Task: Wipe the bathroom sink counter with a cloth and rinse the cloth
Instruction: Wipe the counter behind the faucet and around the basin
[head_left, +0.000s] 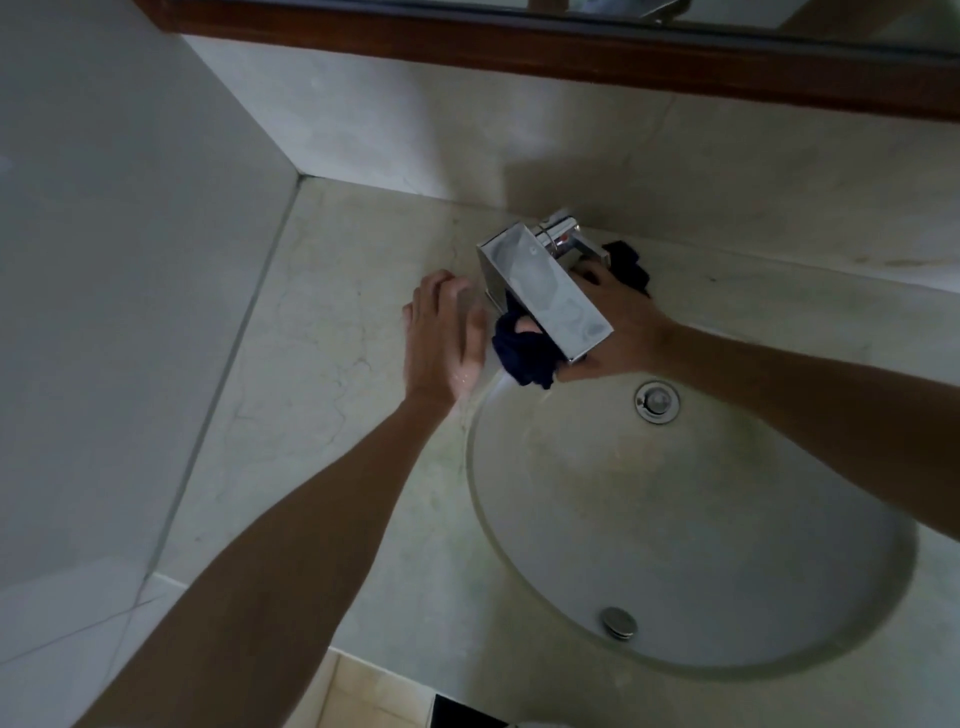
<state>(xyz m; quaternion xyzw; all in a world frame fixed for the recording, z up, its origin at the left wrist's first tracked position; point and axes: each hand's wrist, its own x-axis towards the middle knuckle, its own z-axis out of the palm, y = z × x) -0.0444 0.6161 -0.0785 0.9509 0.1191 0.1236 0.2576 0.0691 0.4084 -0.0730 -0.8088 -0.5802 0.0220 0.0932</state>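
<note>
nearest, the oval sink (727, 644) is sunk into the table's front edge, its overflow cap (619, 622) close by and the drain (657, 401) further in. past the basin's far rim the left hand (441, 338) lies flat on the wet table, fingers straight and together, probably to steady the body. beside it the right hand (618, 332) reaches under the chrome faucet (545, 291), fingers curled around the dark cloth (524, 353), which wraps the spout's base and shows again behind it, likely to scrub there. a thin stream of water runs below. no writing is readable.
</note>
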